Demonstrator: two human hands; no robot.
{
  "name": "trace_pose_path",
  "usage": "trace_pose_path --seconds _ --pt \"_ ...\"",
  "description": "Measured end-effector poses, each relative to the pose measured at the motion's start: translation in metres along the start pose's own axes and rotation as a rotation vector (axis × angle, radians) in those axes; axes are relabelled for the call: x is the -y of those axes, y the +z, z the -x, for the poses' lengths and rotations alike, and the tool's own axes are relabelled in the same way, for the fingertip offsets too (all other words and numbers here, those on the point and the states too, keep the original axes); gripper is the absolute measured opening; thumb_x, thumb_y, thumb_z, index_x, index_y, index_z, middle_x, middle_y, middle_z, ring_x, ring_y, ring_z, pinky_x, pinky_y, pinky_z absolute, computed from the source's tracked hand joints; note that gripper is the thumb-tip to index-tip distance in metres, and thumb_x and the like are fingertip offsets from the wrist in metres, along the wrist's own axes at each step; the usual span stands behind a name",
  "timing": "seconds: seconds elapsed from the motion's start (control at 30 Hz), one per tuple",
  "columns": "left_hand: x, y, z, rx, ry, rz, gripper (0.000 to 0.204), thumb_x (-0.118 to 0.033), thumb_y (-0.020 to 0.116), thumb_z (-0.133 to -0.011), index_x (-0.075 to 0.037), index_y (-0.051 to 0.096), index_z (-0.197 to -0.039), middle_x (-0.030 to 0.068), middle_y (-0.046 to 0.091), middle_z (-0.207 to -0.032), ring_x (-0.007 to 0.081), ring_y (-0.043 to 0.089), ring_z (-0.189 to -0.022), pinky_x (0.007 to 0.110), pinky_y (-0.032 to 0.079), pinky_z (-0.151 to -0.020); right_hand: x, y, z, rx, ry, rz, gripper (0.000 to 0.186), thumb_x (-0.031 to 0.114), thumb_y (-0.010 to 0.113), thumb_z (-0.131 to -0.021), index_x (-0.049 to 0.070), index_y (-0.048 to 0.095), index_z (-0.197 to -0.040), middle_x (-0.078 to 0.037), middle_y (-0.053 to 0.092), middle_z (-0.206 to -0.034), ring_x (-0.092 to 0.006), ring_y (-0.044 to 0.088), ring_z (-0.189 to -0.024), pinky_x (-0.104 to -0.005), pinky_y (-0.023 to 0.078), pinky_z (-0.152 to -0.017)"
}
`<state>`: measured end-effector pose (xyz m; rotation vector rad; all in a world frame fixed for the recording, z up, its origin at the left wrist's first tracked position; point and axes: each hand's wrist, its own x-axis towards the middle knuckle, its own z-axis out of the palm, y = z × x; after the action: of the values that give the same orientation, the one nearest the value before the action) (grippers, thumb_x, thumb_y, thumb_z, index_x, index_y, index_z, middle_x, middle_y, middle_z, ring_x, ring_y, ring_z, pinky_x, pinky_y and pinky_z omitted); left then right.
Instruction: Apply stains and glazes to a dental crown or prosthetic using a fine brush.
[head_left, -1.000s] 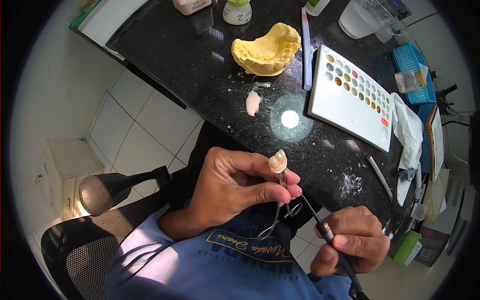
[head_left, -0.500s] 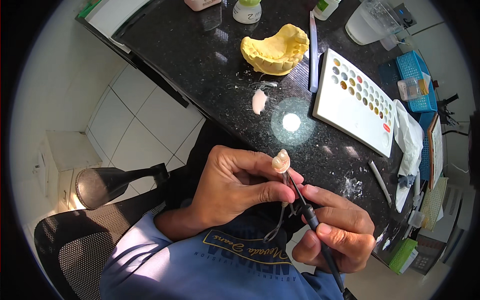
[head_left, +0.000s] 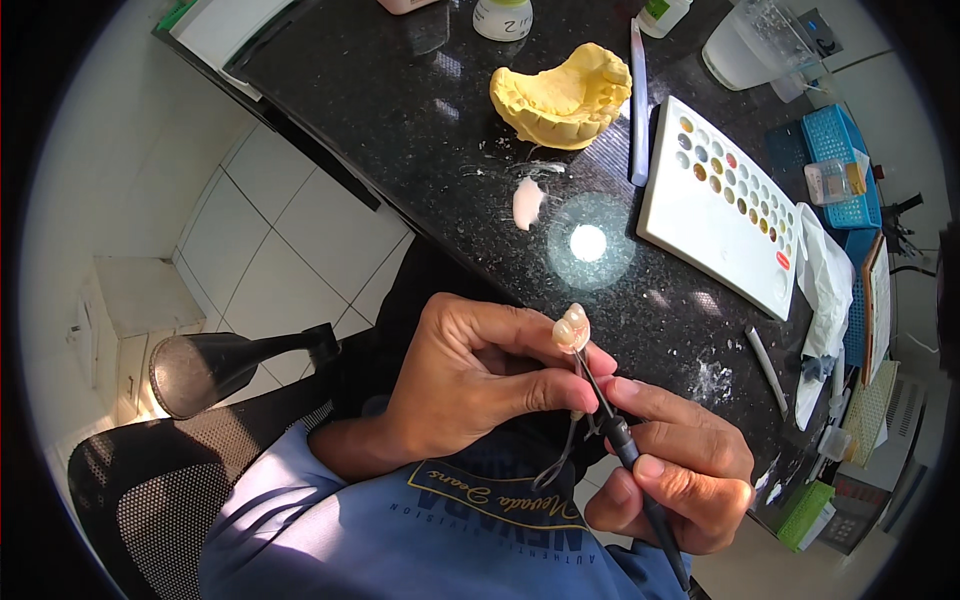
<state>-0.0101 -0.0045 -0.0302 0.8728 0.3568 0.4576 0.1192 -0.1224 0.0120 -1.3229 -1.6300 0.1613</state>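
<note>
My left hand (head_left: 490, 365) is closed in a pinch around slim metal locking forceps (head_left: 567, 452), whose finger loop hangs below. At their upper end sits a small tooth-coloured dental piece (head_left: 571, 332) with a pinkish base. Between the fingers and thumb of my right hand (head_left: 685, 465) is a black-handled dental instrument (head_left: 622, 440). Its thin shaft slants up to the underside of the dental piece; whether the tip touches cannot be made out. Fingertips of both hands lie close together. Beyond them on the dark counter stands a yellow plaster dental model (head_left: 565, 105).
A white palette (head_left: 700, 240) with several coloured wells lies on the right. Near it are a blue-grey knife-like tool (head_left: 639, 110), crumpled tissue (head_left: 824, 270), a white stick (head_left: 766, 370) and blue baskets (head_left: 850, 205). A clear cup (head_left: 750, 45) stands at the back. Pinkish-white paste (head_left: 527, 203) marks the counter.
The dental piece has tipped slightly and shifted a little right in my left hand. My right hand and its instrument have moved slightly right. The whole view has shifted a little.
</note>
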Motion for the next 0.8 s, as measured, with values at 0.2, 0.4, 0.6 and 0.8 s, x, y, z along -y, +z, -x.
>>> trace_pose_path --seconds 0.2,0.4,0.6,0.8 --pt "0.0004 -0.0008 -0.001 0.003 0.007 -0.021 0.019 0.001 0.073 -0.072 0.006 0.065 -0.088 0.0153 0.067 -0.089 0.0139 0.063 -0.083 0.026 0.053 -0.077 0.006 0.0056 -0.0004 -0.06 0.042 0.03 0.026 0.007 0.065 -0.079 0.002 0.046 -0.096 -0.013 0.055 -0.071 -0.0361 0.066 -0.079 -0.0386 0.058 -0.065" --pt "0.0018 -0.0013 -0.0013 0.007 0.019 -0.014 0.018 0.001 0.073 -0.072 0.006 0.065 -0.087 0.0154 0.067 -0.088 0.0142 0.064 -0.083 0.027 0.053 -0.077 0.0062 0.006 -0.0018 -0.053 0.045 0.046 0.025 0.007 0.065 -0.079 0.002 0.046 -0.095 -0.014 0.056 -0.072 -0.0361 0.066 -0.08 -0.0393 0.058 -0.066" --pt "0.0009 -0.0018 -0.0016 0.017 0.019 -0.04 0.018 0.001 0.073 -0.072 0.005 0.065 -0.087 0.0157 0.067 -0.089 0.0147 0.064 -0.083 0.027 0.053 -0.077 0.0059 0.0047 -0.0007 -0.055 0.046 0.018 0.025 0.006 0.065 -0.079 0.002 0.046 -0.095 -0.014 0.056 -0.073 -0.0355 0.066 -0.08 -0.0397 0.058 -0.066" --pt "0.0019 -0.0032 -0.0003 0.018 0.034 -0.039 0.019 0.001 0.073 -0.072 0.005 0.065 -0.088 0.0159 0.067 -0.089 0.0152 0.064 -0.084 0.028 0.053 -0.078 0.0061 0.0033 -0.0017 -0.007 0.056 0.027 0.025 0.006 0.065 -0.078 0.002 0.047 -0.095 -0.013 0.055 -0.073 -0.0354 0.066 -0.082 -0.0396 0.058 -0.068"
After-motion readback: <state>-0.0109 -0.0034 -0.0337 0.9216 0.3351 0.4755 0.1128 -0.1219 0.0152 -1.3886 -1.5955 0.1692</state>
